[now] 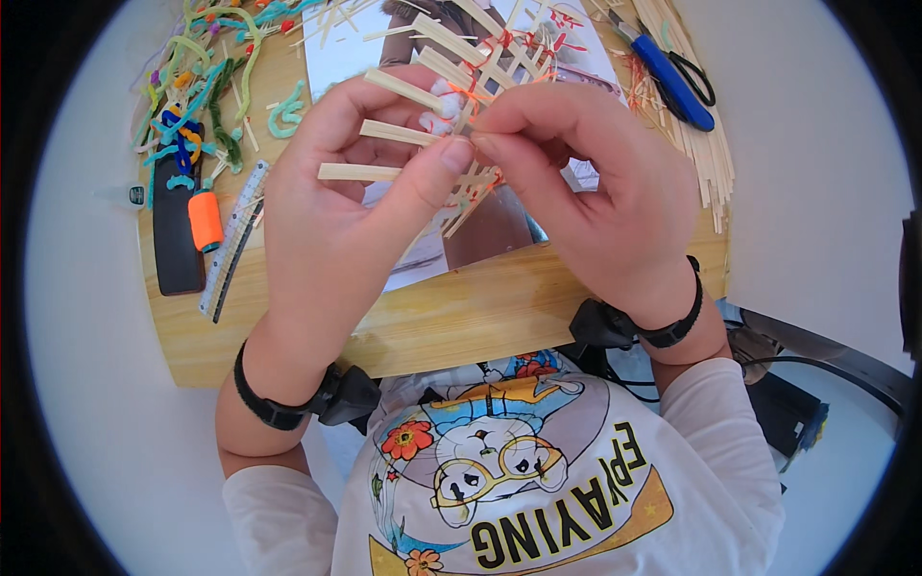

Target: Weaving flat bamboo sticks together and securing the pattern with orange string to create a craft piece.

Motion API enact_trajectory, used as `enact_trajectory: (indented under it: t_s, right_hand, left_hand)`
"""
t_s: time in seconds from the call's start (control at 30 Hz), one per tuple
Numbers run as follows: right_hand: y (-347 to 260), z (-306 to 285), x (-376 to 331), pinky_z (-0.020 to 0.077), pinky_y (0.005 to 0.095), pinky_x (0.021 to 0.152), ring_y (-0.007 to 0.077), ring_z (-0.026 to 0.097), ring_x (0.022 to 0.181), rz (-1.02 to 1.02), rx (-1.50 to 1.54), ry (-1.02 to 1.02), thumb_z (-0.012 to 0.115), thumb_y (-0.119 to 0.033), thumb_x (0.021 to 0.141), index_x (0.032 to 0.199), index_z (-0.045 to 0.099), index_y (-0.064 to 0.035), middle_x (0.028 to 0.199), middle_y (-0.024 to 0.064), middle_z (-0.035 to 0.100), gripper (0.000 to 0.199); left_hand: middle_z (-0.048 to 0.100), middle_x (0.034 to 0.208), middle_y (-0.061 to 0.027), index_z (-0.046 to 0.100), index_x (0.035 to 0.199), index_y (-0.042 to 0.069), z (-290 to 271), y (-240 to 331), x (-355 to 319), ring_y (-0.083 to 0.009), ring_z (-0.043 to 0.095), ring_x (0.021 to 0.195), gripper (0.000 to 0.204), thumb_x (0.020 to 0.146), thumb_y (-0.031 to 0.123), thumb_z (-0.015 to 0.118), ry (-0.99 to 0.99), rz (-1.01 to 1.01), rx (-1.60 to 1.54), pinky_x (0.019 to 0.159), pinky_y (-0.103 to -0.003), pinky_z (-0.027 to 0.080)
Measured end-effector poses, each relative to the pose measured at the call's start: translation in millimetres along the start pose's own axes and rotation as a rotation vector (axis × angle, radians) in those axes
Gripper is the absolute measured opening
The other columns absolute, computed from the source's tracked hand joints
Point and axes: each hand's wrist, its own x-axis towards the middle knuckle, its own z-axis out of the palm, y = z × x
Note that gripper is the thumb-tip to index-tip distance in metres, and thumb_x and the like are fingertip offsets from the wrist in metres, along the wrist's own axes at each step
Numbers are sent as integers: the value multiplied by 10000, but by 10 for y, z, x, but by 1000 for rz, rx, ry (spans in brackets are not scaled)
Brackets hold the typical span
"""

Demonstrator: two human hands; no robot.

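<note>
Left hand (331, 206), right hand (600, 197): both bare, no rings or gloves. Each wrist carries a black strap with a small black boxy unit clipped on; left wrist band (274, 408) at 7 o'clock, right wrist band (672, 326) at 4 o'clock. White long sleeves (279, 518) pushed up the forearms. White shirt (519, 480) at 6 o'clock with a cartoon animal in yellow glasses, orange flowers, black lettering on a yellow band.
</note>
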Motion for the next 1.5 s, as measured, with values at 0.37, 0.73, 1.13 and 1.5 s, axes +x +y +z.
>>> enact_trajectory:
  t_s: [0.37,0.73,1.13,1.5]
  right_hand:
    - [-40,-179,110,437,169,553,49,546,606,360,745,22,589,-10,926,1068,606,22,843,107,709,146]
    - [-37,-309,205,492,198,628,73,591,678,244,293,78,579,27,920,996,631,40,879,97,702,93]
    - [21,-103,122,479,185,620,64,594,718,179,346,13,606,5,926,995,609,26,856,46,659,72]
    - [14,-92,42,493,213,666,88,603,735,74,281,-12,652,38,885,1004,607,41,872,55,660,128]
  left_hand:
    - [613,952,-67,558,1158,-27,-15,2,3,-122,620,879,333,878,90,695,16,-65,-91,779,-252,501]
    - [637,977,-53,595,1113,-23,-48,-86,33,-90,600,889,300,869,105,712,41,-106,-279,781,-239,495]
    - [612,907,-5,595,1103,-15,-25,-56,13,-50,566,834,294,862,94,723,41,-73,-182,721,-200,465]
    - [650,1008,-56,584,1151,-5,-47,-28,-12,-85,604,873,284,890,66,669,-11,32,39,752,-221,489]
